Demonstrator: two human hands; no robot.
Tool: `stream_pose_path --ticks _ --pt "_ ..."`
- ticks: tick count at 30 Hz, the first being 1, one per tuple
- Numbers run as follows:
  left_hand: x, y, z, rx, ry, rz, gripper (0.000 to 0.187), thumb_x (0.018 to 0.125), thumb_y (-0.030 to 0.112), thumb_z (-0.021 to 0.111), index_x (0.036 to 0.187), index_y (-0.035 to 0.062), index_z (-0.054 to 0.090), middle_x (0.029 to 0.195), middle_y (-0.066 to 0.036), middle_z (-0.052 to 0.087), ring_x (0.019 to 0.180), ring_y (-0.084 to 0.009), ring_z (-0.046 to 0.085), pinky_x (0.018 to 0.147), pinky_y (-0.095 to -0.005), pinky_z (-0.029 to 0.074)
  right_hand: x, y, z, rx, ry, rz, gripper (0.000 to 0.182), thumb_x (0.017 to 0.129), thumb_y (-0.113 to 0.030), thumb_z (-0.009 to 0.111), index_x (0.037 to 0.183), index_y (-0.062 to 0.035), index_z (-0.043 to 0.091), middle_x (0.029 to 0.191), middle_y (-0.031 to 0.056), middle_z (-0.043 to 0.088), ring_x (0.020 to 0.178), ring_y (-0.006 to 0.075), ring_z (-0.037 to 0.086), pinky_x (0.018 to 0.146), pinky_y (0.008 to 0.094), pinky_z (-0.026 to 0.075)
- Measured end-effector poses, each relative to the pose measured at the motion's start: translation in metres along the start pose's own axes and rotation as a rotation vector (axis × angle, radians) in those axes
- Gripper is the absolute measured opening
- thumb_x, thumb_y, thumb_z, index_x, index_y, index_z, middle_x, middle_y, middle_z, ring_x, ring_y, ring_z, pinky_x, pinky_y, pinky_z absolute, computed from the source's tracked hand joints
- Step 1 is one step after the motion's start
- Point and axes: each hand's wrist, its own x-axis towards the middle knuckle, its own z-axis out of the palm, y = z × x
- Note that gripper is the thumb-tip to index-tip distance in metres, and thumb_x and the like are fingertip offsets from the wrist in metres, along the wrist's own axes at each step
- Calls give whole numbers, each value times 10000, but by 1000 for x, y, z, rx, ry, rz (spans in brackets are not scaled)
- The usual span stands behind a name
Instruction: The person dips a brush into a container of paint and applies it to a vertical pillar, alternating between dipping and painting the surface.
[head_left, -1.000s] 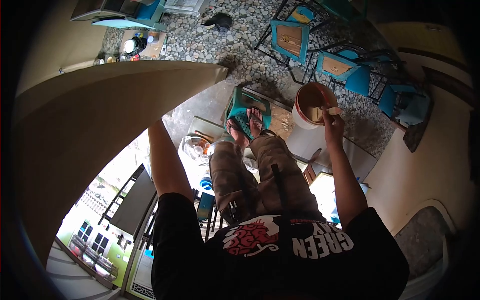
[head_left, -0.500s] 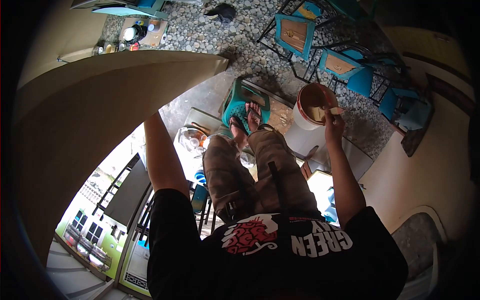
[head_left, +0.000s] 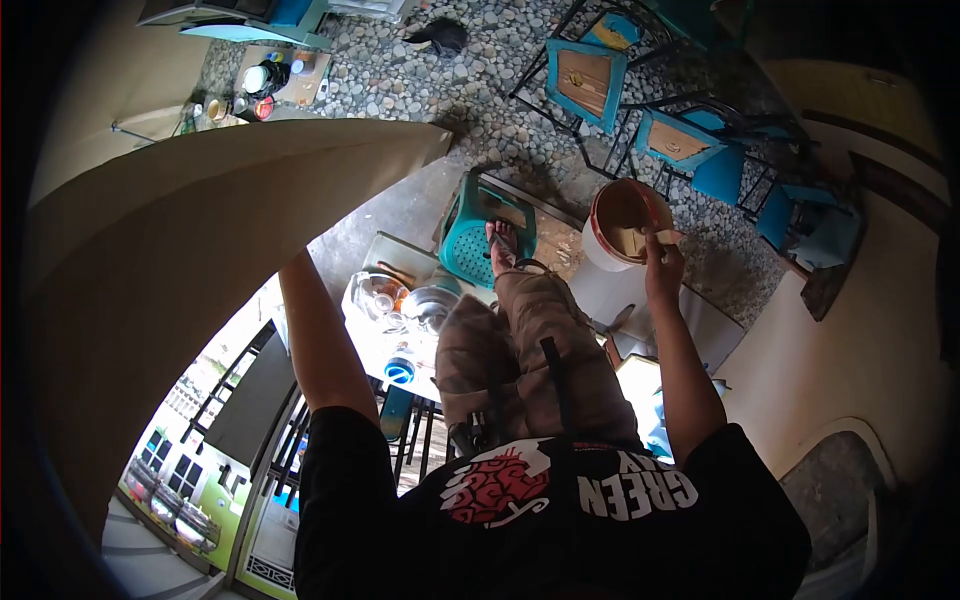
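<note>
My right hand (head_left: 664, 262) is closed on the rim of a white bucket (head_left: 605, 242) with a reddish edge. Inside it lies a pale material, and a light flat piece (head_left: 667, 237) shows at my fingertips. My left forearm (head_left: 318, 325) reaches up to the beige wall edge (head_left: 420, 143), which hides my left hand. One of my feet (head_left: 502, 243), in a flip-flop, is on a green plastic stool (head_left: 470, 255); the other is out of sight below my bent knee.
Beside the stool, a white table (head_left: 362, 340) carries glass jars, a metal pot (head_left: 430, 305) and a blue-lidded container (head_left: 399, 371). Blue-framed chairs (head_left: 587, 83) stand on the pebble-patterned floor (head_left: 380, 75). A black bag-like thing (head_left: 440, 37) lies farther off.
One foot has left the stool top and dropped out of view, its knee shifting inward. The bucket stays in my right hand, slightly lower in view. More of the table shows.
</note>
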Motion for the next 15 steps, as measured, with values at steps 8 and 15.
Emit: stream_pose_path --ticks 8,15 --pt "8 -3 10 28 -94 76 339 935 259 401 1186 36 453 1141 -106 515 1011 -243 506 855 -367 445 12 12 2 2 21 -40 352 886 -325 532 997 -5 630 930 94 646 853 143 581 752 274 433" --pt "42 -35 -12 39 -127 276 333 940 252 392 1175 27 460 1126 -107 525 994 -238 516 848 -361 448 53 32 20 -111 49 -217 415 850 -399 566 868 10 635 735 73 612 698 140 557 645 295 427"
